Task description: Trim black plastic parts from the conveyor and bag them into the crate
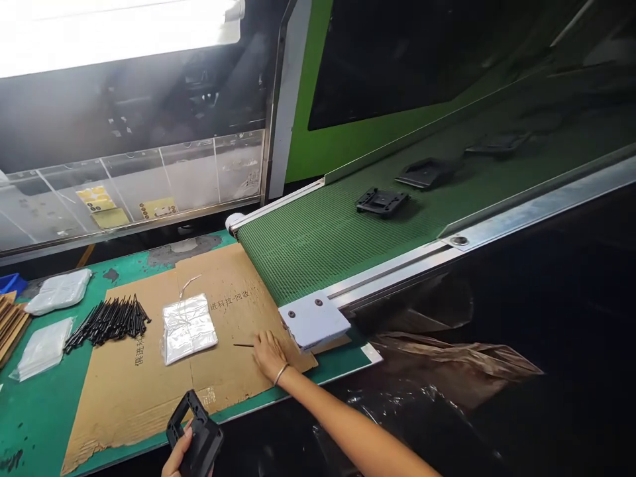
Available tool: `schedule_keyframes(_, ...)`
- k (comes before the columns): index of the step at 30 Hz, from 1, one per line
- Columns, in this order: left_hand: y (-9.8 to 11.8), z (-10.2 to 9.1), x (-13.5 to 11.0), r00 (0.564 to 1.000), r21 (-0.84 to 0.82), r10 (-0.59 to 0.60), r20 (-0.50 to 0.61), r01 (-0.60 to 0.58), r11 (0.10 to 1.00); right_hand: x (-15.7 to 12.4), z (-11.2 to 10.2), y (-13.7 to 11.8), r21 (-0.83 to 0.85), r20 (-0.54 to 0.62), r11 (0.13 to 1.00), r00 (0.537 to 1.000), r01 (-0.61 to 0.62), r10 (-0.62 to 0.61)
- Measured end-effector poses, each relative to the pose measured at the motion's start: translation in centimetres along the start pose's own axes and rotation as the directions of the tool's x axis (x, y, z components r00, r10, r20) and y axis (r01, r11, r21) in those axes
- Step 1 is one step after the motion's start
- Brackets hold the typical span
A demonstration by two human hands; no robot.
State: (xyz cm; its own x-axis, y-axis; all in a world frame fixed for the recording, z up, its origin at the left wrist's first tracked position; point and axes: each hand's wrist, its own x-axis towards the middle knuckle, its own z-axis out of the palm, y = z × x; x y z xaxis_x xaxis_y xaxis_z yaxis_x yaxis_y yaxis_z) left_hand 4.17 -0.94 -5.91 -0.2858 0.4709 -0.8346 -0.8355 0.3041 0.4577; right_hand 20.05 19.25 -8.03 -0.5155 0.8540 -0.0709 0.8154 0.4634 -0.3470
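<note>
While clenched around a black plastic bracket (196,440), left hand (177,456) at the lower edge, right hand (271,356) on a cardboard sheet (134,397), fingers (261,344) open, touching a thin black pin (243,344)

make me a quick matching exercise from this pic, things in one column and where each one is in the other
Things:
1. black plastic bracket
2. pile of black rods
3. silvery plastic bag
4. row of black brackets

Places:
a. on the green mesh conveyor belt
b. in the left hand
c. in the middle of the cardboard sheet
d. across the left edge of the cardboard sheet, partly on the green mat

Right pairs: 1-b, 2-d, 3-c, 4-a
</note>
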Motion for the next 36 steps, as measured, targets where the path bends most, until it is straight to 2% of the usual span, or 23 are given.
schedule_keyframes(2,1.3,1.4,-0.8,0.995,-0.122,-0.083,-0.050,0.076,0.990,1.1,1.0,0.7,0.000,0.025,1.000,1.000,0.007,-0.007)
schedule_keyframes(4,2.7,2.9,-1.6,0.992,-0.202,-0.106,-0.074,0.089,0.975,1.3,1.4,0.6,0.014,0.050,0.999,0.998,0.035,-0.035)
schedule_keyframes(6,4.0,4.1,-2.0,0.993,-0.247,-0.089,-0.072,0.069,0.966,0.5,1.2,-0.4,0.055,0.076,0.995,0.994,0.079,-0.083)
schedule_keyframes(9,5.5,5.2,-1.9,0.997,-0.292,-0.070,-0.042,0.055,0.955,-1.8,-0.2,-3.3,0.162,0.087,0.974,0.981,0.160,-0.176)
schedule_keyframes(10,5.8,5.5,-1.7,0.997,-0.313,-0.076,-0.026,0.064,0.947,-2.7,-1.0,-4.4,0.213,0.056,0.958,0.976,0.193,-0.210)
schedule_keyframes(13,6.8,6.4,-1.6,0.994,-0.371,-0.109,0.011,0.105,0.923,-5.0,-3.5,-7.5,0.340,-0.158,0.878,0.940,0.338,-0.301)
schedule_keyframes(16,7.6,7.6,-2.1,0.989,-0.406,-0.145,0.040,0.149,0.902,-6.1,-5.3,-9.4,0.261,-0.261,0.852,0.882,0.455,-0.391)
schedule_keyframes(20,8.4,8.5,-3.2,0.977,-0.470,-0.187,0.100,0.212,0.857,-6.2,-5.7,-10.2,0.149,-0.280,0.831,0.829,0.535,-0.484)
schedule_keyframes(25,8.1,8.3,-3.8,0.966,-0.504,-0.214,0.145,0.258,0.824,-6.0,-5.5,-10.2,0.117,-0.266,0.792,0.787,0.600,-0.557)
schedule_keyframes(28,7.6,7.8,-4.0,0.967,-0.444,-0.191,0.168,0.247,0.861,-5.6,-5.9,-10.0,0.131,-0.268,0.796,0.794,0.590,-0.545)
schedule_keyframes(31,7.1,7.4,-4.7,0.973,-0.434,-0.188,0.136,0.229,0.871,-4.9,-6.3,-9.5,0.167,-0.276,0.810,0.816,0.562,-0.508)
schedule_keyframes(36,6.6,7.0,-5.4,0.935,-0.308,-0.330,0.126,0.354,0.883,-3.9,-6.2,-8.4,0.266,-0.258,0.836,0.871,0.480,-0.418)
